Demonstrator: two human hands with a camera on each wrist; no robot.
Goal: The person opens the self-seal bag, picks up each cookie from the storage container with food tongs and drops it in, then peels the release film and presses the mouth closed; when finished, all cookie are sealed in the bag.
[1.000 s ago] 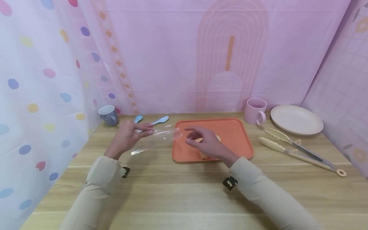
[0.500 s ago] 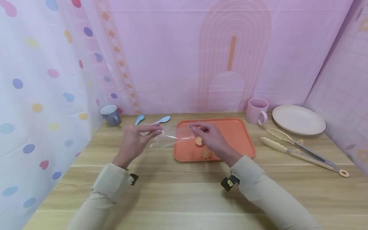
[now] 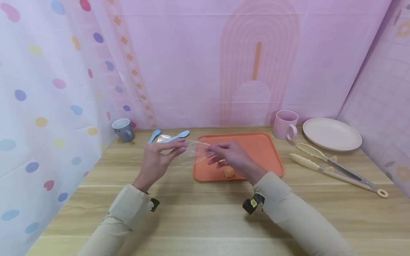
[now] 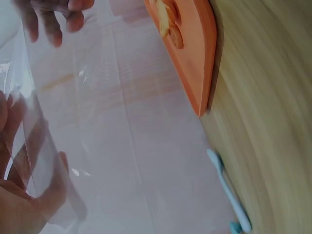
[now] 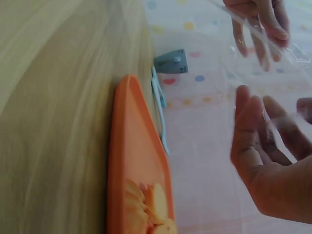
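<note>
A clear plastic bag (image 3: 193, 151) is stretched between my two hands over the left edge of the orange tray (image 3: 256, 153). My left hand (image 3: 157, 160) pinches its left side between thumb and fingers. At its right side, my right hand (image 3: 232, 156) pinches the film with its fingertips, above the tray. Through the left wrist view the film (image 4: 131, 126) spreads wide, with the left hand's fingers partly seen behind it. On the tray lie toy-like cookies (image 3: 229, 172), partly hidden by my right hand; the right wrist view shows several yellowish pieces (image 5: 156, 202) there.
Two light-blue spoons (image 3: 182, 134) lie behind the left hand, beside a shiny bit of clear film (image 3: 163, 138). A grey-blue mug (image 3: 123, 129) stands at the back left. A pink mug (image 3: 285, 124), a cream plate (image 3: 333, 134) and tongs (image 3: 336, 170) are on the right.
Both hands have come closer together. The right hand, first apart from the bag, has taken hold of its right edge. The left hand has shifted right with the bag.
</note>
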